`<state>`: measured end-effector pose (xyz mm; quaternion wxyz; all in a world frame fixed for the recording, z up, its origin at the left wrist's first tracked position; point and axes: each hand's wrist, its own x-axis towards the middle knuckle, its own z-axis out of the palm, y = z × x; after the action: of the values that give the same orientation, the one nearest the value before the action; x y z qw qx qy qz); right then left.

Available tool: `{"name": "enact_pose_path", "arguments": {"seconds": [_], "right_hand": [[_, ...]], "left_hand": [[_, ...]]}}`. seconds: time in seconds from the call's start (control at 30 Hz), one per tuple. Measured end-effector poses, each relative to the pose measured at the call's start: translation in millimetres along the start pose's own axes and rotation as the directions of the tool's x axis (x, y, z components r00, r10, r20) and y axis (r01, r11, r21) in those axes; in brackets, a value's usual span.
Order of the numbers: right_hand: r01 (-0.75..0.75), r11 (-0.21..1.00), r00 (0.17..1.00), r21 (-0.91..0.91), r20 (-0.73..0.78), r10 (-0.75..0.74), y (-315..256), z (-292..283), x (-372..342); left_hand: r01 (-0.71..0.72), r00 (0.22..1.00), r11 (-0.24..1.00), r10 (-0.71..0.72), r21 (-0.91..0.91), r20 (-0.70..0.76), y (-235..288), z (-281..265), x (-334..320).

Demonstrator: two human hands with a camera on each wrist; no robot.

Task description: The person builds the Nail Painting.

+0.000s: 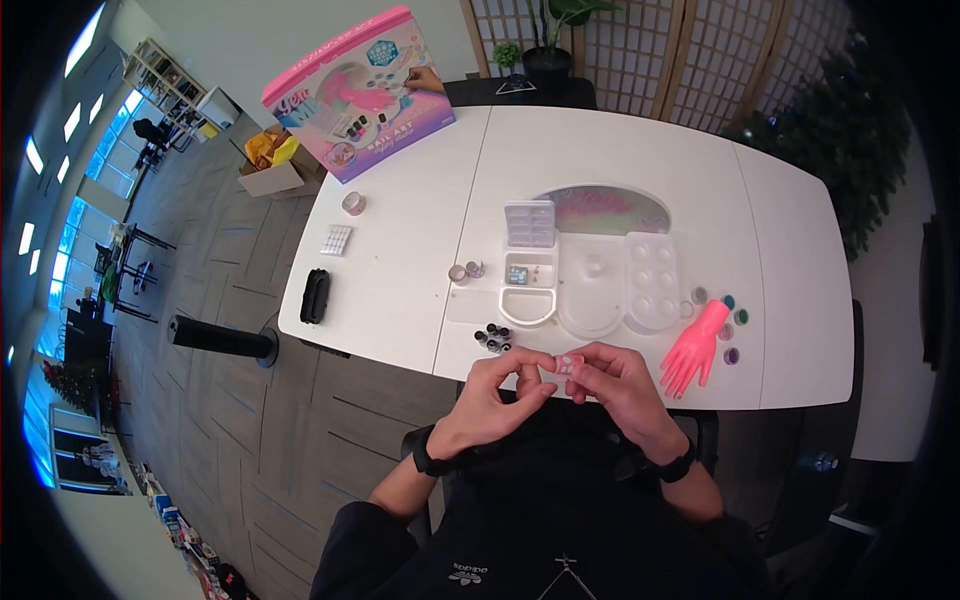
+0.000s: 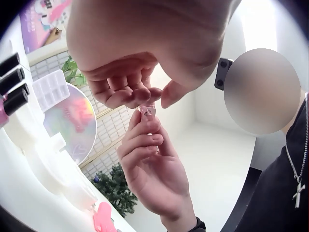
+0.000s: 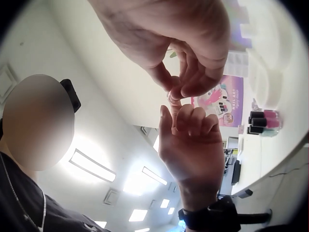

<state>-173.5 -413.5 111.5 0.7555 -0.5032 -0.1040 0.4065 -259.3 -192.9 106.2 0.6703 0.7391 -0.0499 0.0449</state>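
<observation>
My right hand [image 1: 622, 385] pinches a small pinkish, see-through piece with white spots [image 1: 568, 364] between thumb and fingers, just above the table's front edge. In the left wrist view this piece [image 2: 148, 112] looks squarish and glossy; its exact kind I cannot tell. My left hand [image 1: 498, 395] holds its index finger out, the tip right at the piece, while its other fingers bend loosely and its thumb stays apart. The right wrist view shows the left hand [image 3: 193, 140] with that fingertip partly hidden behind the right hand's fingers [image 3: 195, 84].
Beyond the hands stands a white tray unit [image 1: 590, 300] with a lidded compartment and a round-welled side. Dark-capped bottles [image 1: 493, 338] are left of it; a pink model hand [image 1: 697, 345] and small jars [image 1: 731, 355] lie right. A nail art box [image 1: 360, 95] stands at the back left.
</observation>
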Motion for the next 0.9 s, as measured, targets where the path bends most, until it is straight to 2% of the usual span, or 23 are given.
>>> {"name": "enact_pose_path", "arguments": {"seconds": [0.23, 0.33, 0.57, 0.73, 0.9], "right_hand": [[-0.007, 1.0, 1.0, 0.017, 0.0, 0.007, 4.7, -1.9, 0.6], [-0.025, 0.999, 0.999, 0.029, -0.024, 0.026, 4.2, -2.8, -0.4], [-0.058, 0.995, 0.998, 0.079, -0.025, 0.06, 3.5, -2.5, 0.1], [-0.036, 0.999, 0.999, -0.033, 0.019, 0.036, 6.2, -4.5, 1.7], [0.018, 0.995, 0.999, -0.097, 0.032, -0.015, 11.2, -5.3, 3.8]], "left_hand": [[-0.018, 1.0, 0.996, 0.019, 0.084, -0.006, 0.7, 1.5, 1.5], [-0.086, 0.996, 0.995, 0.085, 0.054, 0.028, 1.1, 2.7, 3.2], [-0.066, 0.998, 0.99, 0.066, 0.127, 0.011, 1.8, 4.5, 2.7], [-0.068, 0.995, 0.98, 0.08, 0.187, -0.054, -1.3, 6.6, 3.0], [-0.032, 0.992, 0.99, 0.048, 0.135, -0.115, -9.9, 10.7, 2.1]]}}
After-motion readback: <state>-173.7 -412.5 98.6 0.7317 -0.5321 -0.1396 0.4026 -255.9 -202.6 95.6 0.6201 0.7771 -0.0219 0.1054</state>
